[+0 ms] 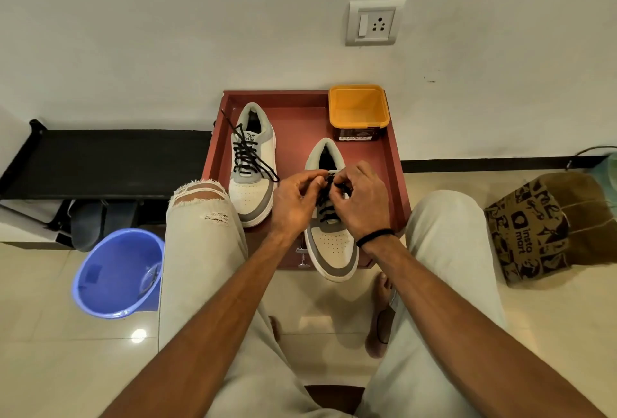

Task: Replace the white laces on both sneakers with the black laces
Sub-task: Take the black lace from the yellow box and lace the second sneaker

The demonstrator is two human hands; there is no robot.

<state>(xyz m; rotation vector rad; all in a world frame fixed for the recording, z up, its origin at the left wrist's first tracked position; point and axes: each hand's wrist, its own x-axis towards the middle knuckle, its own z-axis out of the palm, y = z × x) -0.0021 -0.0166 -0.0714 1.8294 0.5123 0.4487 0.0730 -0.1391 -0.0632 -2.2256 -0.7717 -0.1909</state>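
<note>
Two grey-and-white sneakers stand on a red tray-like table (394,164). The left sneaker (252,184) carries a black lace (245,157) through its eyelets, its ends trailing loose. The right sneaker (332,244) is partly threaded with another black lace (325,209). My left hand (295,204) and my right hand (362,200) meet over the upper eyelets of the right sneaker, each pinching the black lace. My fingers hide the lace ends.
A yellow tub (359,110) stands at the table's back right. A blue bucket (117,274) sits on the floor at left beside a black shoe rack (107,157). A printed paper bag (541,227) stands at right. My knees flank the table.
</note>
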